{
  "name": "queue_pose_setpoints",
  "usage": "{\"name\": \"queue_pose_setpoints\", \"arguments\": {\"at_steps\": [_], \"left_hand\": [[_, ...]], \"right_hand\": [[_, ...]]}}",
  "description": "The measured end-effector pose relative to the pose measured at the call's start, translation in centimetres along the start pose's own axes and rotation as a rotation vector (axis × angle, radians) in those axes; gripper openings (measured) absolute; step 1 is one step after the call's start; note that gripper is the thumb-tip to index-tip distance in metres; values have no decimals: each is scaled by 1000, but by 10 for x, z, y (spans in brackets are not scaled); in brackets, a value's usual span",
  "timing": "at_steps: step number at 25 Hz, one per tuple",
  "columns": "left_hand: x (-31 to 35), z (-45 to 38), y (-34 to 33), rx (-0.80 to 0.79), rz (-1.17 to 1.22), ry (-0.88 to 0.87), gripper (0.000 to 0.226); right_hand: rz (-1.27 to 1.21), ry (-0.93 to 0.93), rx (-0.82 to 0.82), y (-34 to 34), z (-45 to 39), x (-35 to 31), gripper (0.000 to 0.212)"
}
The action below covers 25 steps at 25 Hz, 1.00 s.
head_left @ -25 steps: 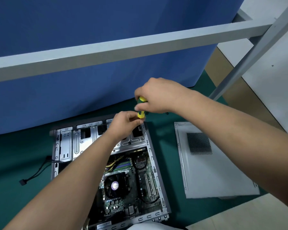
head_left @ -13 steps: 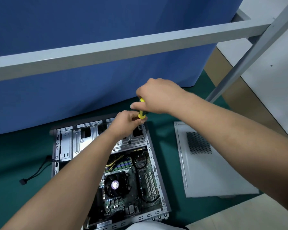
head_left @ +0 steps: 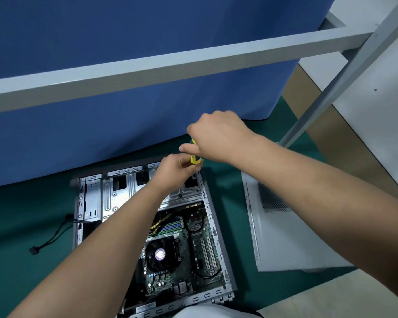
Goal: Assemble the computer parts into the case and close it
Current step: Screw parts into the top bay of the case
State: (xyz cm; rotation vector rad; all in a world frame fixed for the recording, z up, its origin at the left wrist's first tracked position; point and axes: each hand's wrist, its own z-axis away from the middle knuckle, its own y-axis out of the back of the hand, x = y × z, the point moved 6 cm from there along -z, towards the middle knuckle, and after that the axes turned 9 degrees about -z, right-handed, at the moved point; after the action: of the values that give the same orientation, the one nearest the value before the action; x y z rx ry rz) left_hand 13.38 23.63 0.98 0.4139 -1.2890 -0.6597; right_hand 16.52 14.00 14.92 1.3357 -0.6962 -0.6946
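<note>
A grey side panel (head_left: 292,228) lies right of the open case (head_left: 213,216).

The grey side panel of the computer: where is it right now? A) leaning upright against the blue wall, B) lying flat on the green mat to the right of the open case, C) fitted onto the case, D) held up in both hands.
B: the side panel lies flat on the green mat, apart from the open case, whose motherboard is exposed.
</note>
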Motion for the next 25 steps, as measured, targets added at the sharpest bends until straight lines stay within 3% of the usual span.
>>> {"name": "queue_pose_setpoints", "arguments": {"at_steps": [4,8,12,19,25], "left_hand": [[1,-4,-4,125,-48,99,19],[0,-4,3,173,-120,66,17],[2,1,5,176,-143,19,38],[4,1,4,190,-189,8,49],[4,7,-5,56,-180,-8,7]], "right_hand": [[26,-51,34,-1,-3,-4,60],[-172,85,-123,-5,-2,-10,25],[-213,55,-102,-5,4,-12,18],[-245,-60,-62,-10,9,-7,23],[-327,-126,6,-3,15,-3,29]]}}
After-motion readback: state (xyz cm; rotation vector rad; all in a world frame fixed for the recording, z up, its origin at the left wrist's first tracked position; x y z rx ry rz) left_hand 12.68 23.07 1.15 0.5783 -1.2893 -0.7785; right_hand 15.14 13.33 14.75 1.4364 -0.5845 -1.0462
